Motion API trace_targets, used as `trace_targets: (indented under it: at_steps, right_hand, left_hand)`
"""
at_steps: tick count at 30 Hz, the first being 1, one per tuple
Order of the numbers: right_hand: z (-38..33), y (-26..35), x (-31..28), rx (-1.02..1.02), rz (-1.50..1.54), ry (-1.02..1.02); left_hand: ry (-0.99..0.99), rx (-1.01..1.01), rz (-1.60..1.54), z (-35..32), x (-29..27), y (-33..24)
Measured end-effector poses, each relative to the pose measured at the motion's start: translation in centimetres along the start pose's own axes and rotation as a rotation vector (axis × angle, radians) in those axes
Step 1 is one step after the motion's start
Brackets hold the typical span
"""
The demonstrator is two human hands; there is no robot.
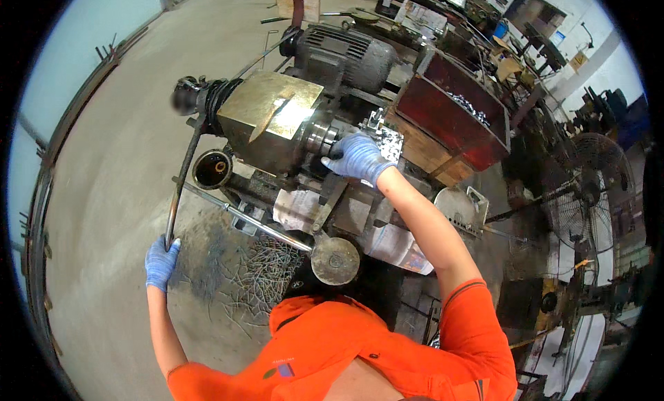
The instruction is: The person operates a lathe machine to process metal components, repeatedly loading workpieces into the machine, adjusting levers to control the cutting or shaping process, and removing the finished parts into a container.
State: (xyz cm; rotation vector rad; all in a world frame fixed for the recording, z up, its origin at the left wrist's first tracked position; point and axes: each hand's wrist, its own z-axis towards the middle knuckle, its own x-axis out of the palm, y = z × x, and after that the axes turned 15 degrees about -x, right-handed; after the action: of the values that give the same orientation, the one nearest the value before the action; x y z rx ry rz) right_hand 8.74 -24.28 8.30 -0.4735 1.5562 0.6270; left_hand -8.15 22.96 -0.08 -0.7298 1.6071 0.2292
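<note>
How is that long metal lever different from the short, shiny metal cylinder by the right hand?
The long, thin metal lever slants down into the blue-gloved left hand; the short, shiny metal cylinder sits beside the blue-gloved right hand. The lever is far longer, while the cylinder is thicker. The lever's upper part is dark; the cylinder gleams. Both are metal.

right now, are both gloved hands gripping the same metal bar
No, only the left hand grips the long metal bar; the right hand is away from it, beside the round metal spindle.
</note>
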Motion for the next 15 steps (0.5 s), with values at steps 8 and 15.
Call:
trace_targets:
  at_steps: [8, 15]
  right_hand:
    - [0.7, 1.1, -1.9, 0.031, -0.003, 0.144]
    - [1.5, 1.1, -1.1, -0.025, -0.093, 0.047]
  left_hand:
    - [0.014, -0.136, 0.212, -4.5, -1.3, 3.8]
    - [-0.141, -0.172, 0.224, -4.5, 0.4, 5.4]
